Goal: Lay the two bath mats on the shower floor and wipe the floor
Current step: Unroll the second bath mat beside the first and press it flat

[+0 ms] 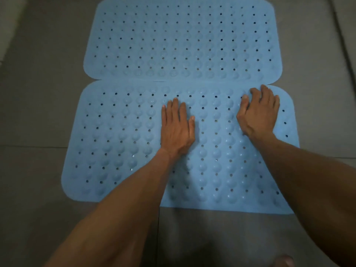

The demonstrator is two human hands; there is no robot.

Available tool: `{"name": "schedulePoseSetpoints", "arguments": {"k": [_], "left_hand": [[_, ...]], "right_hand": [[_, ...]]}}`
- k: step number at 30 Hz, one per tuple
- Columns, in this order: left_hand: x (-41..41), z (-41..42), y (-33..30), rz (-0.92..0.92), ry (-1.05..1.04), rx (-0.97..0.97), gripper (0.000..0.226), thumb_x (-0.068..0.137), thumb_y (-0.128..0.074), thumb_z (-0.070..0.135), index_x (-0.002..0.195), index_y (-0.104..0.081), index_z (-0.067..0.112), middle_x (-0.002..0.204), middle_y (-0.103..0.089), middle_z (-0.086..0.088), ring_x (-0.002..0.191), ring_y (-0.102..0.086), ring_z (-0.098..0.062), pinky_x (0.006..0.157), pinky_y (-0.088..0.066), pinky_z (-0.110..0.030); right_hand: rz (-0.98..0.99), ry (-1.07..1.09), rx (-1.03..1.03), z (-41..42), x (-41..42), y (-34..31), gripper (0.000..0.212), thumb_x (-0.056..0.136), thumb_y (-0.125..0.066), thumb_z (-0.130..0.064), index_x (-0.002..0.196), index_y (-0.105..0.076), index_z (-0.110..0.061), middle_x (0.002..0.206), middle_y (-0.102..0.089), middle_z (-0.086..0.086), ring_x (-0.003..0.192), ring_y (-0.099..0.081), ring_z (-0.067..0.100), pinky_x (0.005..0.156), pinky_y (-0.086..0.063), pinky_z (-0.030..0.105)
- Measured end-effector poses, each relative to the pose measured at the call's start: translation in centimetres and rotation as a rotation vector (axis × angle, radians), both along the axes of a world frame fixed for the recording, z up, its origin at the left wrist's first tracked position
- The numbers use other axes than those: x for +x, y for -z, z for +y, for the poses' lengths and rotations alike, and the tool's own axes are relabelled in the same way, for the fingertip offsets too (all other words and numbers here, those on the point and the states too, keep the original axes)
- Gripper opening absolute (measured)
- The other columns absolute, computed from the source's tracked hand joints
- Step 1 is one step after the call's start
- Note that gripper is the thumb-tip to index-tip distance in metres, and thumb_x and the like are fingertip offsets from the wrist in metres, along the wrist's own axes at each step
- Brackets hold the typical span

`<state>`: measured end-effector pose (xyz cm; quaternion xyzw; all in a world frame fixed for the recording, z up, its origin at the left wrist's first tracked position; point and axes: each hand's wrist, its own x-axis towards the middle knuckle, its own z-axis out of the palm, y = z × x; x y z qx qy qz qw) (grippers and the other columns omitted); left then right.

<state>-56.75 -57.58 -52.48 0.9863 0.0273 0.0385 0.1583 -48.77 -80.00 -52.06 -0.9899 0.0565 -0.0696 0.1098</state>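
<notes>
— Where do we have room to move?

— Bare grey floor [38,105] lies open to the left of both mats, and a band of it runs along the near edge, between our forearms.

— And what is in our way?

— The far mat [183,39] and the near mat [119,135] cover the middle; their long edges meet, the near one slightly overlapping, so we see no gap between them. Our left hand [177,130] lies flat on the near mat's centre, and our right hand [259,112] rests with bent fingers [245,97] near its far right corner.

— Between the hands?

— Open mat surface, studded with bumps and holes. On the right only a narrow strip of floor shows.
</notes>
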Motion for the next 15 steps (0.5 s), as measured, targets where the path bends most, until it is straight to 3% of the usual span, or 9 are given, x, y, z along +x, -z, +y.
{"name": "schedulePoseSetpoints", "arguments": {"k": [7, 15], "left_hand": [[-5.6, 4.5, -0.2, 0.048, -0.095, 0.006, 0.06, 0.1, -0.026, 0.039, 0.145, -0.034, -0.001, 0.154, -0.026, -0.025, 0.146, -0.019, -0.037, 0.12, -0.013, -0.051], [-4.1, 4.0, 0.1, 0.002, -0.118, -0.059, 0.059, 0.1, -0.028, 0.037, 0.144, -0.034, -0.002, 0.154, -0.027, -0.026, 0.145, -0.02, -0.037, 0.12, -0.013, -0.052]], "right_hand": [[0.055, -0.113, 0.039, 8.8, -10.7, -1.1, 0.05, 0.1, -0.035, -0.042, 0.137, -0.047, -0.01, 0.153, -0.038, 0.016, 0.144, -0.029, 0.032, 0.122, -0.016, 0.048], [0.078, -0.162, 0.023, 12.0, -11.8, 0.5, 0.052, 0.101, -0.033, -0.044, 0.14, -0.042, -0.012, 0.155, -0.034, 0.014, 0.146, -0.025, 0.03, 0.123, -0.014, 0.048]]}}
